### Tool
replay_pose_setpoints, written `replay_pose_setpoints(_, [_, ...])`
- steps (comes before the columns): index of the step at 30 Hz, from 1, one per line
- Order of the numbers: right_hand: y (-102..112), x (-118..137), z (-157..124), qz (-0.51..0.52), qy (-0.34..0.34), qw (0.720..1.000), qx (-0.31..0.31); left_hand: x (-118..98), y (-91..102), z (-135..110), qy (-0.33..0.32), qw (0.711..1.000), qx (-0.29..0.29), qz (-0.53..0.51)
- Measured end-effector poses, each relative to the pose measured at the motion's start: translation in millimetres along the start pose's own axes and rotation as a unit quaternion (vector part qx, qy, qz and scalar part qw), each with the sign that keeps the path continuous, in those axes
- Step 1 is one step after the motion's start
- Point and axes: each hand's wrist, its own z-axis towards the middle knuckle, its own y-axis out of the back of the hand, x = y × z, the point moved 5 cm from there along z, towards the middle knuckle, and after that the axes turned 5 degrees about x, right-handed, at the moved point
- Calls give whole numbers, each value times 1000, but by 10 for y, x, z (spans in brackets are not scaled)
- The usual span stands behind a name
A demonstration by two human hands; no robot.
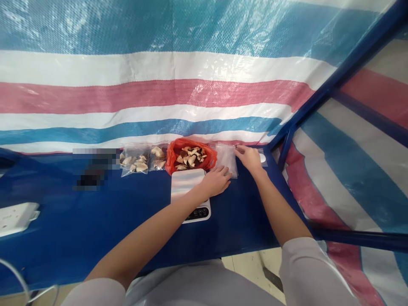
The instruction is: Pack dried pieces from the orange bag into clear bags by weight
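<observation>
A stack of clear plastic bags (225,158) lies flat near the back of the blue table. My left hand (217,180) rests at its lower left part, fingers stretched out, the wrist passing over a white kitchen scale (186,182). At the stack's upper right edge, my right hand (250,158) has its fingers bent and pinched on a bag's edge. Left of the stack, an open red plastic bag (170,159) holds pale dried slices with brown edges, like mushroom pieces (191,159). Two filled clear bags, a larger one (135,161) and a smaller one (157,158), lie further left.
Right of my right hand is a small clear packet with a white round piece (262,157). A pixelated dark object (92,172) and a white power strip (19,217) are on the left. Striped sheeting (159,93) hangs behind the table (127,212); blue frame bars (318,100) stand right.
</observation>
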Motion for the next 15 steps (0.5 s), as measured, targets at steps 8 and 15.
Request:
replay_pose_setpoints(8, [-194,60,-3,46,-18,998,30,-2,-25,11,20,1000,-14,14])
replay_pose_setpoints(15, [-249,110,135,56,15,997,53,46,-69,50,47,999,-6,21])
